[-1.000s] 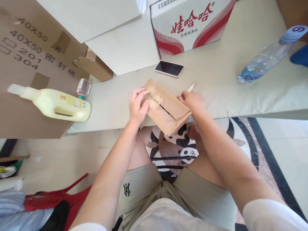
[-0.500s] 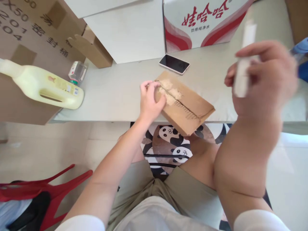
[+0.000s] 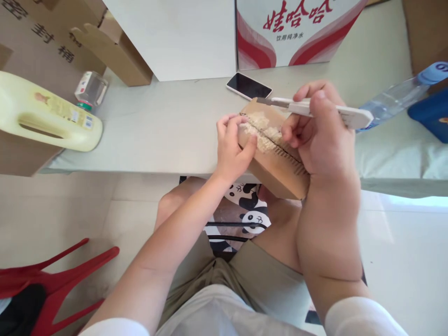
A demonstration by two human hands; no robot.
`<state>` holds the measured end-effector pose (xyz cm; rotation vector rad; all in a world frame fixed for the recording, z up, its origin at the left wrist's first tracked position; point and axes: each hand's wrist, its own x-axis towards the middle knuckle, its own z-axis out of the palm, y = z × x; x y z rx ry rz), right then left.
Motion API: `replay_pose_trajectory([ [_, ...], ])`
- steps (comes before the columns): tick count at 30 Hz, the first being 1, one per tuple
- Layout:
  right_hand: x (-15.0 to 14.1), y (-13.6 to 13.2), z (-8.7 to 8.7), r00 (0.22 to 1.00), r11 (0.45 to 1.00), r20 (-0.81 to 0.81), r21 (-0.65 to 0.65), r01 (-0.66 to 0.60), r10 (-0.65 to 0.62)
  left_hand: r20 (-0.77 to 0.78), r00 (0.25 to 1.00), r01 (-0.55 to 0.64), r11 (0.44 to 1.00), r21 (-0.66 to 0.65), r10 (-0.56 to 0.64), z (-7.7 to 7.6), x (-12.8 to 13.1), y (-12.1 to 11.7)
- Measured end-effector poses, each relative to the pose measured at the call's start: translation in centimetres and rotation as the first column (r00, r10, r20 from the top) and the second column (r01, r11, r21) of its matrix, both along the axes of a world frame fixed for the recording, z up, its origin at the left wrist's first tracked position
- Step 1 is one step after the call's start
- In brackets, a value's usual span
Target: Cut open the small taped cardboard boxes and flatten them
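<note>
A small brown cardboard box [image 3: 272,161] lies tilted at the table's near edge, its top seam torn and rough with pale, peeled paper. My left hand [image 3: 234,148] is closed on the box's left end, fingertips by the seam and thumb on the near flap. Over the box's right part, my right hand [image 3: 325,133] grips a white utility knife [image 3: 355,116]. The grey blade is out and points left above the far side of the box. My right fingers hang close to the torn top; whether they touch it I cannot tell.
Behind the box lies a phone [image 3: 249,86], before a red-and-white carton [image 3: 283,42]. On the right are a clear water bottle [image 3: 392,100] and a blue container [image 3: 432,114]. A yellow jug [image 3: 45,114] and a small clear jar [image 3: 91,88] stand left. A red chair [image 3: 52,284] is below.
My right hand has come left and inward over the box, and the knife has turned from upright to nearly level. The view has shifted slightly; my left hand keeps its hold.
</note>
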<state>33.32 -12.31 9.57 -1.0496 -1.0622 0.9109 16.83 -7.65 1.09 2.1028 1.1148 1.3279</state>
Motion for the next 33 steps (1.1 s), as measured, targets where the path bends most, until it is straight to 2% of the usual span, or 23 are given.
replay_pose_trajectory([
  [5,0.4,0.0,0.3,0.99,0.999,-0.133,-0.022,-0.046,0.043,0.102,0.995,0.017,1.0,0.021,-0.019,-0.6,0.3,0.1],
  [12,-0.2,-0.9,0.5,0.989,0.996,0.148,-0.083,0.012,0.0,0.199,0.98,-0.029,0.997,0.073,0.014,-1.1,1.0,-0.3],
  [21,-0.1,-0.8,0.3,0.974,0.991,0.224,-0.132,0.009,0.021,0.151,0.988,-0.038,0.975,0.217,0.004,-1.4,0.5,0.0],
  [26,-0.2,-0.8,0.4,0.975,0.99,0.222,-0.143,0.005,0.027,0.123,0.992,-0.05,0.975,0.216,0.023,-1.6,0.4,0.0],
  [33,-0.4,-0.7,1.0,0.917,0.984,0.395,-0.174,0.027,0.044,0.092,0.995,-0.063,0.983,0.171,0.047,-1.5,0.3,-0.1],
])
